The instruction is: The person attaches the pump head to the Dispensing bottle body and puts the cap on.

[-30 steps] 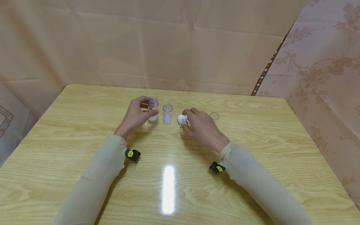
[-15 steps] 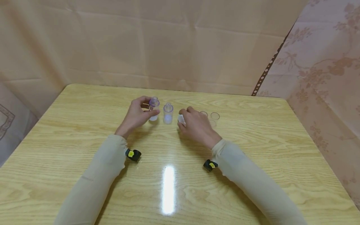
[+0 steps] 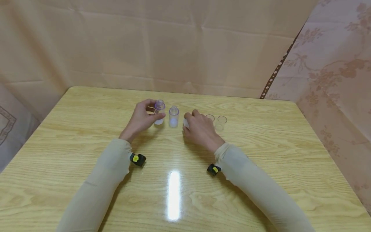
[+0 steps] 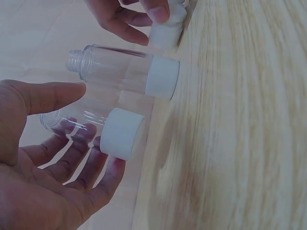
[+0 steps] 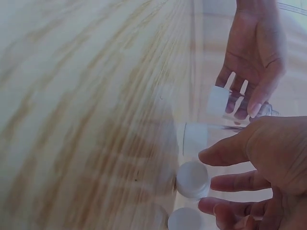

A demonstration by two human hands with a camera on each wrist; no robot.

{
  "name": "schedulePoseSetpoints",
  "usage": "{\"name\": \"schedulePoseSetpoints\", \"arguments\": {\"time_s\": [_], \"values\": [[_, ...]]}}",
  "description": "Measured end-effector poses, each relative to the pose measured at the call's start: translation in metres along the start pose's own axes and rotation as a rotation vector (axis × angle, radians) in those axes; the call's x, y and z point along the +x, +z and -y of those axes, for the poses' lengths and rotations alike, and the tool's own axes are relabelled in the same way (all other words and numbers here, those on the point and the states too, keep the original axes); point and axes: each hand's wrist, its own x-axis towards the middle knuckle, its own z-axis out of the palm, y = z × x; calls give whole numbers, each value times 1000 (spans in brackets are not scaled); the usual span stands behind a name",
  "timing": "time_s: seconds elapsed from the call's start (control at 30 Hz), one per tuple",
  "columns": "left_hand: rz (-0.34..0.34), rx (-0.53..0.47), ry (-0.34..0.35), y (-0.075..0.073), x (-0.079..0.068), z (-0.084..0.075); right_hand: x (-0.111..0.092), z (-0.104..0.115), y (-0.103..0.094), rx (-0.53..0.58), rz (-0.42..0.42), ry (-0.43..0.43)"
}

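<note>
My left hand [image 3: 140, 117] curls round a clear bottle [image 4: 122, 134] with a white base and a purple-looking rim, standing upright at the table's surface. A matching clear bottle [image 3: 173, 117], its threaded neck uncapped, stands just right of it, apart from both hands. Farther right, my right hand [image 3: 200, 129] has thumb and fingers about a small white round cap [image 5: 193, 179], which it pinches low at the tabletop. Another white round piece [image 5: 184, 219] lies beside that cap, close to the fingers. In the head view, the right hand hides most of these white pieces.
Several clear round pieces with thin rims, such as this dark-rimmed one [image 3: 222, 119], lie right of the right hand. The wood-grain table [image 3: 261, 161] ends at a beige cloth backdrop [image 3: 174, 48]; a flowered cloth [image 3: 342, 80] hangs at the right.
My right hand has shifted slightly left and closed in on the white cap, uncovering more of the clear round pieces. The left hand stays on its bottle, almost still.
</note>
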Motion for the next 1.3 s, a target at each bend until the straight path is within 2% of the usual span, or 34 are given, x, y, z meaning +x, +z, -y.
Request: {"name": "schedulePoseSetpoints", "arguments": {"time_s": [0.27, 0.53, 0.83, 1.1, 1.3], "values": [[-1, 3, -3, -1, 0, -1, 1, 2, 2, -12, -7, -3], [-11, 0, 6, -2, 1, -2, 1, 4, 1, -3, 20, 7], [-22, -9, 33, -2, 0, -1, -1, 4, 2, 11, 24, 3], [-27, -2, 51, -2, -4, -8, -11, -5, -10, 84, -26, -35], [-36, -14, 82, -3, -8, -15, -22, -15, -27, 191, -94, -56]]}}
